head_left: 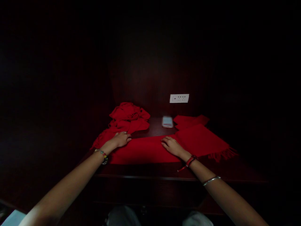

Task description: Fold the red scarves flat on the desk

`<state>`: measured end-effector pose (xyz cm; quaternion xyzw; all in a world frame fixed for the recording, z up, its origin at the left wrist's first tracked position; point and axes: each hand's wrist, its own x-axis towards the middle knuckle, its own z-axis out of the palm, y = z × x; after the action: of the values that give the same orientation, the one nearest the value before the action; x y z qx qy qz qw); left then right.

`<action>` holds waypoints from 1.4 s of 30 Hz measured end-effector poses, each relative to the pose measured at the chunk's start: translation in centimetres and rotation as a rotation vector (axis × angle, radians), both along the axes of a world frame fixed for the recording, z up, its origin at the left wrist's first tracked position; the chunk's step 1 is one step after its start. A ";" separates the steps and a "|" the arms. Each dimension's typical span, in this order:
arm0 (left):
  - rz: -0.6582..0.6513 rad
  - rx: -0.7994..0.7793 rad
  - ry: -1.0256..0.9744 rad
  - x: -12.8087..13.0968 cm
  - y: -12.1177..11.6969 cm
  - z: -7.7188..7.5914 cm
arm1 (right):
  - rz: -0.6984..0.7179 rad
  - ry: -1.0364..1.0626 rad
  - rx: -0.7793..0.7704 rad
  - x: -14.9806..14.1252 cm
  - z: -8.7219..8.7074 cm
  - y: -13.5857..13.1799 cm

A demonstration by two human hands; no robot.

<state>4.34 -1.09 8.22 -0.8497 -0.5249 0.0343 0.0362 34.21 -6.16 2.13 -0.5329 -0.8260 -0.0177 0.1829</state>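
Observation:
A red fringed scarf (145,152) lies spread in a long flat strip across the dark wooden desk. My left hand (121,139) rests palm down on its left part, beside a crumpled heap of the red cloth (128,117). On the strip's right part lies my right hand (172,145), its fingers spread and flat on the fabric. To the right of that hand the cloth widens and ends in a fringe (222,153). Neither hand has cloth visibly gathered in its fingers.
Behind the strip sits a small pale rectangular object (167,121), blurred out. A white socket plate (179,98) is fixed to the dark back panel. The desk's front edge (145,178) runs below my hands. Both sides are very dark.

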 end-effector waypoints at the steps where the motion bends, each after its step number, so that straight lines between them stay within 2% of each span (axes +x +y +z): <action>1: -0.039 -0.049 -0.021 0.9 0.5 0.0 | -0.008 -0.004 0.001 -0.3 0.4 0.5; 4: -0.128 -0.145 -0.119 3.9 1.6 -0.6 | -0.043 -0.050 0.006 -1.1 1.3 2.1; 8: -0.188 -0.080 -0.280 6.6 2.5 -2.4 | -0.103 -0.150 -0.048 -1.6 1.4 3.8; 10: -0.178 -0.111 -0.340 7.1 2.9 -3.3 | -0.142 -0.175 -0.065 -1.3 1.2 4.3; 14: -0.141 -0.169 -0.437 7.0 3.3 -3.9 | -0.174 -0.201 -0.048 -0.6 0.9 4.6; 18: -0.163 -0.072 -0.461 6.4 3.0 -3.3 | -0.161 -0.146 -0.024 0.0 0.9 4.6; 22: -0.129 -0.125 -0.436 5.6 2.7 -2.5 | -0.138 -0.048 0.007 0.7 1.0 4.7; 25: -0.112 -0.059 -0.429 5.0 2.9 -2.2 | -0.141 -0.020 0.069 0.9 1.3 4.8; 28: -0.055 0.023 -0.404 4.5 3.4 -2.5 | -0.189 -0.050 0.094 0.7 1.3 5.1; 31: 0.013 0.021 -0.326 4.0 3.9 -3.3 | -0.236 -0.113 0.029 0.4 0.9 5.1; 34: 0.035 0.018 -0.296 3.6 4.1 -4.0 | -0.245 -0.110 0.027 -0.1 0.7 4.8; 37: 0.049 0.043 -0.281 3.7 3.8 -4.1 | -0.185 -0.033 0.070 -0.5 1.0 3.9; 39: 0.042 0.088 -0.255 4.0 3.3 -3.7 | -0.062 0.020 0.064 -0.6 1.5 2.7; 42: -0.005 0.201 -0.213 5.0 1.7 -2.8 | 0.172 0.039 -0.025 -0.3 2.5 -0.1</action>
<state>9.33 0.60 5.41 -0.8419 -0.5245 -0.1089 0.0651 33.89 -6.28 4.62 -0.4623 -0.8652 0.0187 0.1932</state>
